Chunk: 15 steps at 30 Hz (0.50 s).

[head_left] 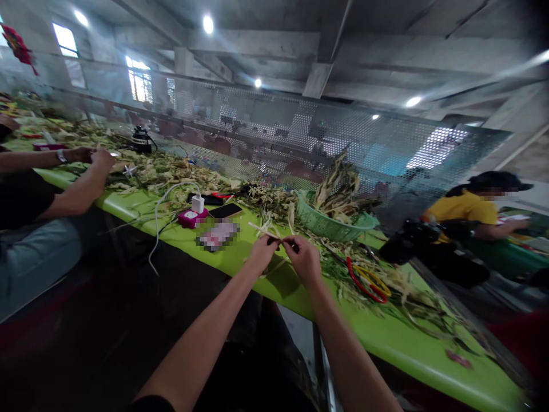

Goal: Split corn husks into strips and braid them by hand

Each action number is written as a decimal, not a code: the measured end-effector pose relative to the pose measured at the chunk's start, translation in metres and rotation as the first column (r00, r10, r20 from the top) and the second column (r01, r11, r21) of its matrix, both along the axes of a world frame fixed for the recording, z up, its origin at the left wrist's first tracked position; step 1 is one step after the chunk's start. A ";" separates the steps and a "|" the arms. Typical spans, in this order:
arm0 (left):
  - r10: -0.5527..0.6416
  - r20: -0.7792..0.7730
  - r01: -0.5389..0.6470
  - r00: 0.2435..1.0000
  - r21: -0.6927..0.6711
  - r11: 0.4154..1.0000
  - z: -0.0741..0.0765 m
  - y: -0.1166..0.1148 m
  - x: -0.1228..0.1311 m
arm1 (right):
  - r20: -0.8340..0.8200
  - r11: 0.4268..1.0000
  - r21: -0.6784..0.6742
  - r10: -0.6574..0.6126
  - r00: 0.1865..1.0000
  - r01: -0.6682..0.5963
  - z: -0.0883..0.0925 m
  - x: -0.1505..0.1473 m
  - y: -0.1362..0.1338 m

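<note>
Over the bright green table (398, 343), my left hand (261, 253) and my right hand (305, 257) come together, both with fingers pinched. Between them they hold a thin pale plant strip (266, 232) that sticks out to the upper left of my left hand. A green plastic basket (330, 224) full of dry leaves stands just behind my hands. Loose husks and stalks (274, 206) lie scattered around them.
A white charger on a pink device (195, 212), its cable and a dark phone (225, 210) lie left of my hands. Red and yellow rings (369, 280) lie to the right. Another person's arms (81, 183) rest on the table at far left. A person in yellow (467, 212) sits behind the mesh partition (300, 137).
</note>
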<state>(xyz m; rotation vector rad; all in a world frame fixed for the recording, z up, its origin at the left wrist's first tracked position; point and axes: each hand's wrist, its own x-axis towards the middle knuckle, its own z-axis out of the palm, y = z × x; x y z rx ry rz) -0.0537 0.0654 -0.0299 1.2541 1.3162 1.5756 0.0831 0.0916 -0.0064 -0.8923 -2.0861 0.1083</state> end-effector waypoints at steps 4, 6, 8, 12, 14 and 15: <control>-0.018 0.046 0.019 0.999 -0.012 1.000 -0.001 0.002 0.001 | 0.105 0.998 0.052 -0.029 0.994 0.023 0.000 0.001 -0.001; -0.014 0.021 0.015 1.000 -0.019 1.000 -0.003 0.004 0.002 | 0.179 0.995 0.080 -0.076 0.981 0.062 -0.001 0.001 -0.002; -0.005 -0.012 0.005 1.000 -0.021 1.000 -0.004 0.005 0.002 | 0.225 0.989 0.109 -0.119 0.967 0.096 -0.002 0.000 -0.003; -0.022 -0.093 0.020 0.995 -0.018 1.000 -0.001 0.001 0.002 | 0.177 0.981 0.128 -0.167 0.970 0.145 -0.002 -0.002 -0.005; -0.012 -0.105 0.011 0.994 -0.008 1.000 0.003 -0.003 0.002 | 0.127 0.982 0.116 -0.161 0.979 0.147 -0.001 -0.003 -0.005; -0.004 -0.102 0.003 0.995 -0.007 1.000 0.004 -0.005 0.002 | 0.101 0.984 0.105 -0.157 0.982 0.147 -0.001 -0.003 -0.005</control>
